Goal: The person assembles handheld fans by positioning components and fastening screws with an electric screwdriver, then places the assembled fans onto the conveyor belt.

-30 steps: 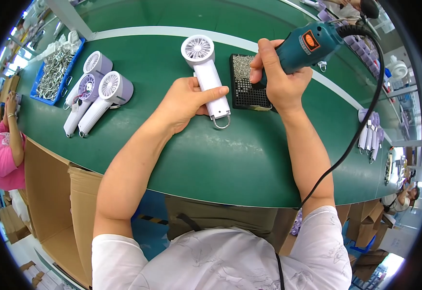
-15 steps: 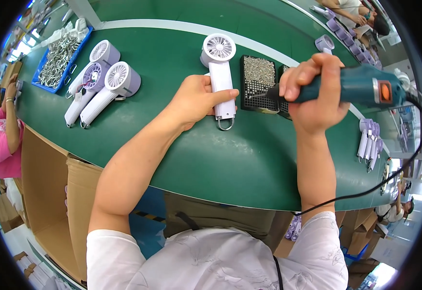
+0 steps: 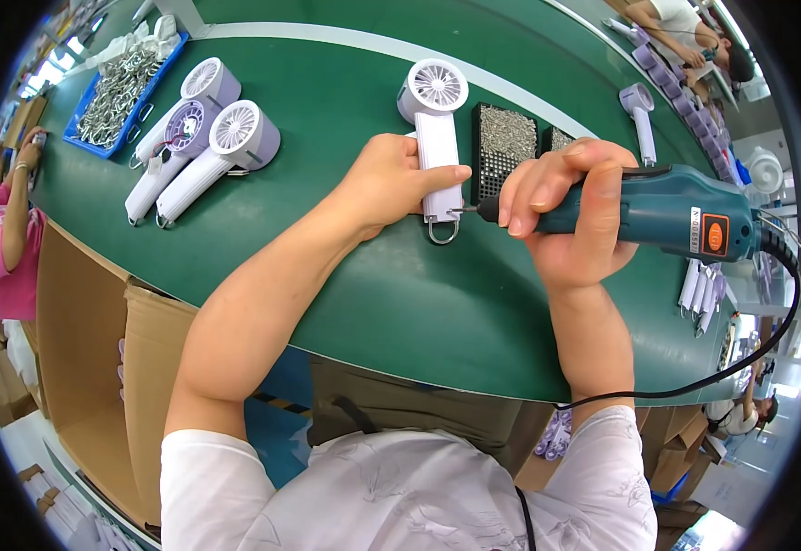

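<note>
My left hand (image 3: pixel 396 182) is closed around the white handle of a handheld fan (image 3: pixel 438 151), thumb across its front. The fan lies with its round lilac grille away from me and a metal loop (image 3: pixel 442 233) at the near end of its handle. In my right hand (image 3: pixel 570 207) is a teal electric screwdriver (image 3: pixel 657 213), held level with its bit pointing left. The bit's tip is at the lower end of the handle, just above the loop; whether it carries a screw is too small to tell. Beyond the bit stands a black screw tray (image 3: pixel 505 147) filled with small screws.
Several lilac-and-white fans (image 3: pixel 226 147) lie at the left, one with its grille off and wires showing. Behind them is a blue bin (image 3: pixel 79 131) of metal loops. A second screw tray (image 3: pixel 556 138) and another fan (image 3: pixel 640 115) are at right. The screwdriver's black cord (image 3: pixel 694 384) hangs near my right arm.
My right hand has brought the screwdriver down and left, from the screw tray to the lower end of the fan's handle. My left hand keeps its hold on the fan.
</note>
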The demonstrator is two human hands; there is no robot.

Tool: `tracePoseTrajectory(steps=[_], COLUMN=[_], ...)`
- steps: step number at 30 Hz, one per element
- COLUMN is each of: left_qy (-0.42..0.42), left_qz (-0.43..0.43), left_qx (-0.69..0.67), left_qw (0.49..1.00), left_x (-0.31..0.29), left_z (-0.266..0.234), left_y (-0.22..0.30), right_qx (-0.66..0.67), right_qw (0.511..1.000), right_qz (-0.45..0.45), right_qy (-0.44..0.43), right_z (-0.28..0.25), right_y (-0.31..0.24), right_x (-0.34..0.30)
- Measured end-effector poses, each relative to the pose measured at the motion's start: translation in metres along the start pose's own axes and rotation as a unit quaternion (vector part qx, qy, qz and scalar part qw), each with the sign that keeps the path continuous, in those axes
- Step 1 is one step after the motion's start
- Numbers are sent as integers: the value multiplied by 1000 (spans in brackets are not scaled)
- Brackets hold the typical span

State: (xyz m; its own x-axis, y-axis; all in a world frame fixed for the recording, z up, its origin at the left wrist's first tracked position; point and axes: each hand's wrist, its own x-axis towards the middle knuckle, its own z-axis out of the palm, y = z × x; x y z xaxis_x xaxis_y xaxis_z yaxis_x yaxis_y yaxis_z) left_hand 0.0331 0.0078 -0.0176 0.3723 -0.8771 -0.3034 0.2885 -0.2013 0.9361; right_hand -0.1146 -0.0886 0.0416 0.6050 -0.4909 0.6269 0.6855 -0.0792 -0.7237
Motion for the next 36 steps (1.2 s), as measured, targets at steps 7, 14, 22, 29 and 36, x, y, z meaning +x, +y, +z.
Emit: tracePoseTrajectory(steps=[7,14,22,29,36], left_qy=[-4,-5,-10,-9,-5], left_qz=[-7,-1,5,13,10], left_qx=[5,9,1,20,29], left_qw=[1000,1000,1000,1000,1000], left_x=[0,2,1,2,5], left_z=[-1,-3,-2,-2,-2], left_y=[3,0,0,-1,-3], right_qx=[-61,-64,-26,-22,-10], right_qw=[996,996,999,998,999], right_qz=[-12,-2,20,29,25], right_qy=[-65,-62,30,47,31], right_z=[-2,2,10,6,12], right_y=[6,8,6,7,8], right_x=[-2,-2,-1,1,0])
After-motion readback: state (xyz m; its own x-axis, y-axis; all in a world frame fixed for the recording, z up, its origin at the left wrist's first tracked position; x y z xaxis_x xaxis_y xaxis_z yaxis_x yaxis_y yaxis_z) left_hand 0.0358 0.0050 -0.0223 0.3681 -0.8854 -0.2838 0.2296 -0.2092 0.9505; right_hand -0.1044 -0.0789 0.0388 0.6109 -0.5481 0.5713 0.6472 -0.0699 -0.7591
